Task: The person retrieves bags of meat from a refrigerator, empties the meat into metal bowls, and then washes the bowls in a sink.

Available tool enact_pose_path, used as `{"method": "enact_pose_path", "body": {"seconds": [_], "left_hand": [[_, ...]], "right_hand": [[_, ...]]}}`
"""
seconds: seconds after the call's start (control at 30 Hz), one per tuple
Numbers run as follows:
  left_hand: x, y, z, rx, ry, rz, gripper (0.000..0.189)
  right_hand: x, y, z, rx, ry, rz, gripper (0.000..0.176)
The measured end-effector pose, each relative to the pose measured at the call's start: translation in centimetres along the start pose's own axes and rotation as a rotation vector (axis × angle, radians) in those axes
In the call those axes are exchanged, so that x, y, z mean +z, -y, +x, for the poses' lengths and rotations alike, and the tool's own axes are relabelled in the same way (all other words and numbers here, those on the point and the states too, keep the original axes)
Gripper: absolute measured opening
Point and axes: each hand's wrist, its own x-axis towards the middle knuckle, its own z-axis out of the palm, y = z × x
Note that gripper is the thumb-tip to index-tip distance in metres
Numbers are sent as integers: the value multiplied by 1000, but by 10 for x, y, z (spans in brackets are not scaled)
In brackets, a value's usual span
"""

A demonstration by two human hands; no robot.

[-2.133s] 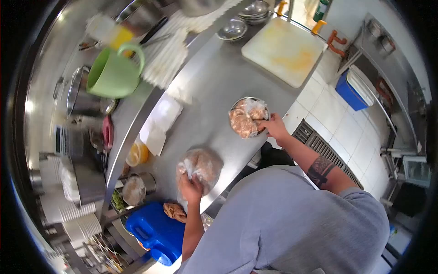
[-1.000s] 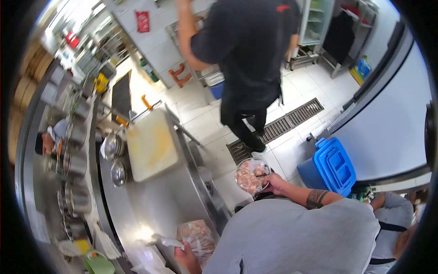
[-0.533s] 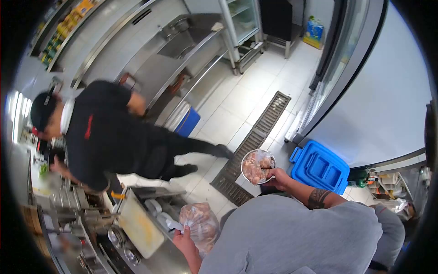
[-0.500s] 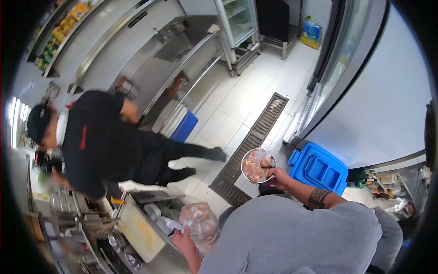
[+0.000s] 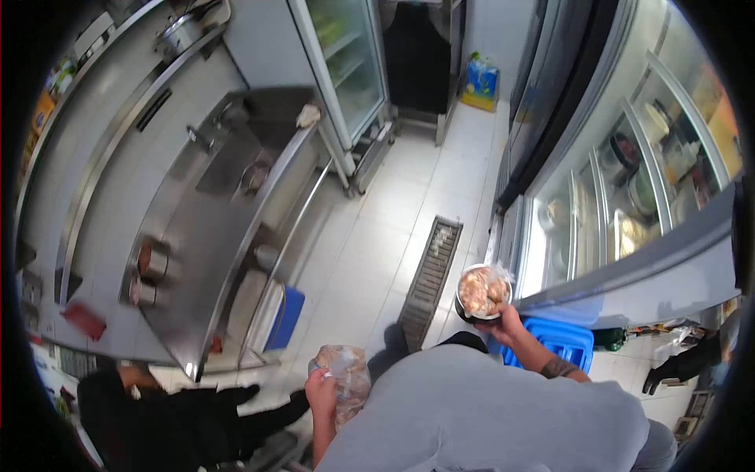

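Note:
My left hand (image 5: 321, 391) is closed on the gathered top of a clear plastic bag (image 5: 346, 376) with pinkish pieces, apparently raw meat, hanging beside my grey shirt. Held out in front of me on the right, my right hand (image 5: 505, 324) grips the near rim of a round metal bowl (image 5: 462, 308). Inside the bowl lies a clear bag of similar pinkish pieces (image 5: 476, 291), its loose plastic end sticking up on the right. Just beyond the bowl stands a lit fridge (image 5: 543, 244).
Fridge shelves (image 5: 605, 220) hold several containers. A blue plastic lid or bin (image 5: 560, 338) lies below my right forearm. A floor drain grate (image 5: 431, 275) runs ahead. On the left are a steel sink counter (image 5: 177, 271) with pots and a person in black (image 5: 157, 421).
My view has swung toward the fridge, whose shelves now show. The bowl has come close to its front. The person in black sits lower left in view. Both hands keep their holds.

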Motion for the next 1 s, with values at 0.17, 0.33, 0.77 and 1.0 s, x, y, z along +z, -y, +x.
{"method": "enact_pose_path", "body": {"seconds": [0.17, 0.33, 0.77, 1.0], "left_hand": [[27, -153, 161, 165, 286, 35, 24], [123, -250, 314, 204, 277, 125, 24], [413, -494, 509, 289, 443, 277, 32], [598, -587, 604, 415, 696, 245, 32]], "right_hand": [[54, 33, 19, -173, -49, 164, 73], [57, 81, 95, -230, -124, 304, 75], [117, 355, 324, -245, -162, 351, 69], [152, 506, 406, -320, -59, 427, 73]]}}
